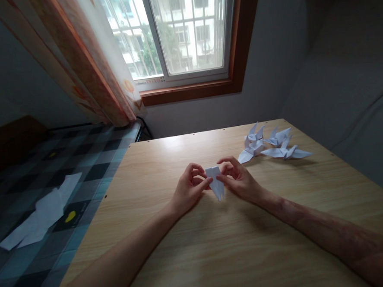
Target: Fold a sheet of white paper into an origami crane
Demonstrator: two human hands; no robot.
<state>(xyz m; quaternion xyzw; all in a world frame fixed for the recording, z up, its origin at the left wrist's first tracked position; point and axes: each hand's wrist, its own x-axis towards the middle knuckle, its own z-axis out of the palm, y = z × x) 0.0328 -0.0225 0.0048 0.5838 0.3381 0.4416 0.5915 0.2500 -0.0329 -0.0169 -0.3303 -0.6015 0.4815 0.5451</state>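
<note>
Pale wood-grain tabletop (198, 255) fills the view beneath both forearms, with a grey wall and a barred, wood-framed window (184, 31) far beyond them. Out to the left of the left hand (189, 189) lies a dark checked bedcover (34, 179), with an orange patterned curtain (85, 59) hanging above it and loose white paper sheets (40, 215) spread on it. Beyond the right hand (237, 179), a little apart from it, sits a cluster of white folded paper birds (269, 145). The two hands are close together, the fingertips of each pinched on a white folded paper piece (216, 183) held between them just over the table, its point downward. The crease would likely come out cleaner with both pinches holding the layers' edges matched and with pressure run from the middle outward.
</note>
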